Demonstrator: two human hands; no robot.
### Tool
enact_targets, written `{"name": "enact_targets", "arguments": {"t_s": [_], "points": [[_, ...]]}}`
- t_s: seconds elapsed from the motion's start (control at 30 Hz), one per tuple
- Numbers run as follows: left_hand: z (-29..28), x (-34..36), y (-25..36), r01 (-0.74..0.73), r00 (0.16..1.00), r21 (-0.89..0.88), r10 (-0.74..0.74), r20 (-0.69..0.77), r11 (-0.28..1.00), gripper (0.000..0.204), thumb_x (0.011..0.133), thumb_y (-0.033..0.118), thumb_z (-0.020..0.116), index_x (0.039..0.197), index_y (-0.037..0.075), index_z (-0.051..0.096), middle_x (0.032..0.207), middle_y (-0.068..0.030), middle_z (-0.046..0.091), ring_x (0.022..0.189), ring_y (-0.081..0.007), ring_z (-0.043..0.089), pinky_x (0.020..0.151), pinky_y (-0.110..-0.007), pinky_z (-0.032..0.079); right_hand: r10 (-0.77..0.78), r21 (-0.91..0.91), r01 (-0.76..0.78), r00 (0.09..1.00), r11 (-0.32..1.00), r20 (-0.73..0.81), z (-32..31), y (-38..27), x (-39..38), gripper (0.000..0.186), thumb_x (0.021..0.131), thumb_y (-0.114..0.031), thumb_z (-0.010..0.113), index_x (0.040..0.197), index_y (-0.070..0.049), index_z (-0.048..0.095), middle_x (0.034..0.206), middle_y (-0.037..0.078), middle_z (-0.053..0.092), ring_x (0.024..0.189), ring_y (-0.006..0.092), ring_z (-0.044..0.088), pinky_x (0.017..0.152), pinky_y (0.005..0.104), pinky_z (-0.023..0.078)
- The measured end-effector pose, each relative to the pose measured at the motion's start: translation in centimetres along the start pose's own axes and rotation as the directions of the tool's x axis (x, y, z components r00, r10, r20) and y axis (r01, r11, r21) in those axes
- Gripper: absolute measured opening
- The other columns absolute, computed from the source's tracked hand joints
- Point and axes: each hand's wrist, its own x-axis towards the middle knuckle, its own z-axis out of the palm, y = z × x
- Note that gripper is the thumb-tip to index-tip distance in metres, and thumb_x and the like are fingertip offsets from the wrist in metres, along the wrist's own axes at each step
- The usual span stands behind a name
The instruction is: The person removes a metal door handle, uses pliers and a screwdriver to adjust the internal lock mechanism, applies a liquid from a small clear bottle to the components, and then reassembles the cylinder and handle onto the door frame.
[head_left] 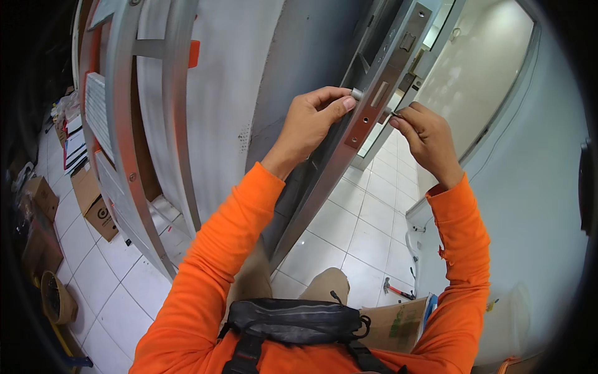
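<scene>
In the head view a metal-framed door (pixel 314 194) stands edge-on before me, with a mortise lock plate (pixel 372 116) in its edge. My left hand (pixel 314 121) pinches a short silver cylinder (pixel 356 93) on the door's left side, level with the lock plate. On the other side my right hand (pixel 423 137) has thumb and forefinger closed on a small metal piece (pixel 387 112), perhaps a key, at the lock cylinder; its exact shape is hard to make out.
An aluminium stepladder (pixel 118 124) leans at the left by cardboard boxes (pixel 93 202) and a bucket (pixel 59 299). A red-handled hammer (pixel 398 290) lies on the tiled floor beside a carton (pixel 389 324). A white wall (pixel 529 206) runs along the right.
</scene>
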Motion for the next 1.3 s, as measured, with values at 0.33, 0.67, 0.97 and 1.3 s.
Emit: {"name": "enact_targets", "arguments": {"t_s": [0.33, 0.67, 0.97, 1.3], "points": [[4.0, 1.5, -0.9, -0.047, 0.991, 0.114, 0.032, 0.128, 0.992, 0.025, 0.102, 0.018, 0.068, 0.116, -0.002, 0.07, 0.097, -0.0036, 0.072, 0.087, -0.0092, 0.063, 0.083, -0.025, 0.054, 0.195, 0.146, -0.201, 0.979, 0.969, 0.055, -1.8, 2.4, -3.1, 0.019, 0.097, -0.022, 0.07, 0.098, -0.004, 0.074, 0.083, 0.012, 0.066, 0.073, 0.0273, 0.062, 0.069, 0.0354, 0.049], [5.7, 1.0, -1.7, -0.113, 0.984, 0.09, 0.099, 0.147, 0.99, 0.023, 0.1, 0.013, 0.07, 0.119, -0.001, 0.07, 0.099, -0.0038, 0.072, 0.089, -0.0097, 0.065, 0.083, -0.026, 0.055, 0.145, 0.046, -0.146, 0.989, 0.988, 0.025, -2.8, 3.3, -4.4, 0.019, 0.098, -0.021, 0.068, 0.098, -0.004, 0.074, 0.083, 0.01, 0.065, 0.073, 0.0255, 0.062, 0.068, 0.035, 0.049], [5.2, 1.4, -0.6, -0.197, 0.966, 0.361, 0.118, 0.231, 0.911, 0.023, 0.102, 0.012, 0.066, 0.122, 0.002, 0.069, 0.106, -0.0056, 0.073, 0.102, -0.0135, 0.068, 0.094, -0.028, 0.056, 0.047, -0.017, -0.047, 0.999, 0.999, 0.001, -2.4, 4.5, -4.5, 0.025, 0.101, -0.029, 0.065, 0.095, -0.006, 0.074, 0.083, 0.009, 0.064, 0.074, 0.0277, 0.063, 0.066, 0.0395, 0.049], [5.1, 1.7, -1.8, -0.35, 0.929, 0.347, 0.275, 0.249, 0.87, 0.024, 0.102, 0.011, 0.066, 0.123, 0.001, 0.068, 0.109, -0.0051, 0.072, 0.101, -0.0137, 0.068, 0.095, -0.029, 0.055, 0.006, -0.058, -0.011, 0.997, 0.998, -0.076, -1.1, 4.9, -5.3, 0.03, 0.102, -0.035, 0.063, 0.099, -0.008, 0.075, 0.086, 0.009, 0.071, 0.077, 0.0311, 0.067, 0.07, 0.0421, 0.051]]}}
